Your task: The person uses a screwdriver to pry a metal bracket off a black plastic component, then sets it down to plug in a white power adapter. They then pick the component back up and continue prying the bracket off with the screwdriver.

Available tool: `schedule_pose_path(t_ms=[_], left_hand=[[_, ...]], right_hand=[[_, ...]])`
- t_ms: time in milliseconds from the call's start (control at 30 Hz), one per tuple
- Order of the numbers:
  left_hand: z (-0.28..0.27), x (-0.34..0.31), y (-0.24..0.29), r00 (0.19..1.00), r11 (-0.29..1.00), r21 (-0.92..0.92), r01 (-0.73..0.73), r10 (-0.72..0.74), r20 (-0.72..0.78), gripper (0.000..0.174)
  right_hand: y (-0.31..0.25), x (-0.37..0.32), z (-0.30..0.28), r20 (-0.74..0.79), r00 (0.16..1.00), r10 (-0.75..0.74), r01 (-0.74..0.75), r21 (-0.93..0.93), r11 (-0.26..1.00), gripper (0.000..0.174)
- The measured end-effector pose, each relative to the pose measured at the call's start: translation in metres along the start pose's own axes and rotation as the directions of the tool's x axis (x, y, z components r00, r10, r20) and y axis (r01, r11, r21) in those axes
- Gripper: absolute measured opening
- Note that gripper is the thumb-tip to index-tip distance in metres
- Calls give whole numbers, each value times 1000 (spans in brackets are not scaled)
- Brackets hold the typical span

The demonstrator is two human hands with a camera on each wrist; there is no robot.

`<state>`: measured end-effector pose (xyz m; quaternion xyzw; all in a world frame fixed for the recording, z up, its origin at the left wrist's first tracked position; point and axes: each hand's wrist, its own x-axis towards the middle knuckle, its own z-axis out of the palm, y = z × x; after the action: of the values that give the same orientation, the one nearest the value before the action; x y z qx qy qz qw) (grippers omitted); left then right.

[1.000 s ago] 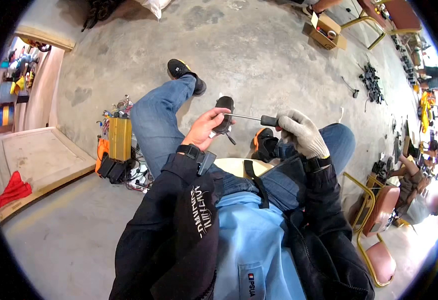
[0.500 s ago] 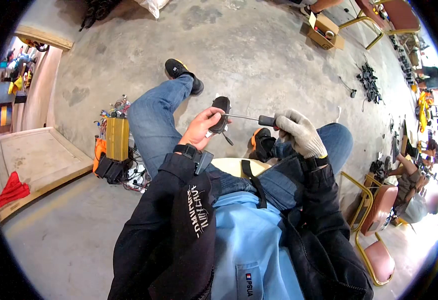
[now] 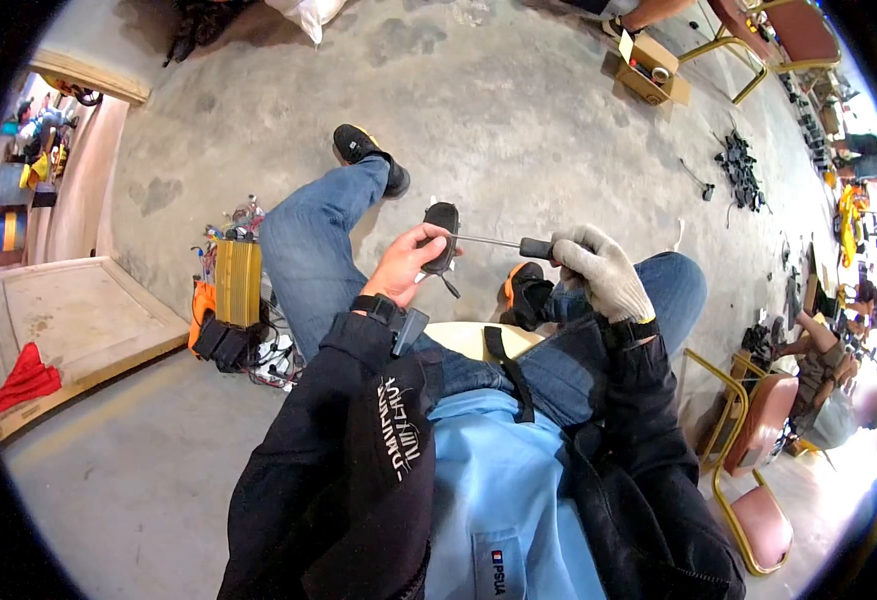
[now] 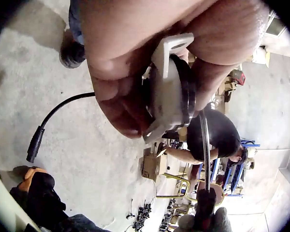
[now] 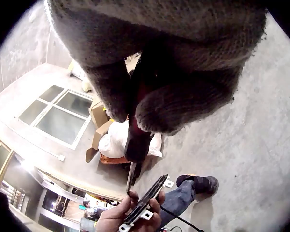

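Note:
My bare left hand (image 3: 401, 268) holds a small oval device (image 3: 442, 222) with a black face, a pale body and white mounting tabs. A short black cable (image 4: 58, 107) ending in a plug hangs from it in the left wrist view. A knitted grey glove covers my right hand (image 3: 604, 272), which grips a screwdriver (image 3: 535, 248) by its dark handle. The metal shaft points left, with its tip at the device beside my left fingers; in the left wrist view the device and fingers hide that tip.
On the concrete floor left of my legs stands a gold finned metal box (image 3: 238, 282) among tangled wires. Farther off are a cardboard box (image 3: 648, 72) and a heap of black cabled parts (image 3: 743, 168). A chair (image 3: 761, 420) stands at the right, near another person (image 3: 826, 375).
My left hand and the oval device have shifted slightly down and toward me. The screwdriver stays in my right hand, its tip still at the device.

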<state>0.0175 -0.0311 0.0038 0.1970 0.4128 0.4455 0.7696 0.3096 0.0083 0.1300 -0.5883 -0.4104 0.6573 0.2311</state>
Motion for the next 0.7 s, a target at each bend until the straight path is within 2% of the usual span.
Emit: schedule_pose_path(t_ms=[533,600,700], left_hand=[[-5,3,-1,999,997,76,32,-33,8,14],[-5,2,-1,999,989,143,41,-41,0,13],[-2,2,-1,998,988,147,40,-33,-45,10]], right_hand=[[0,-4,2,-32,997,-69,64,-125,990,34],[-2,-6,3,-33,996,-80,75,-142,987,36],[-8,-9,4,-42,995,-92,83,-186,979,35]])
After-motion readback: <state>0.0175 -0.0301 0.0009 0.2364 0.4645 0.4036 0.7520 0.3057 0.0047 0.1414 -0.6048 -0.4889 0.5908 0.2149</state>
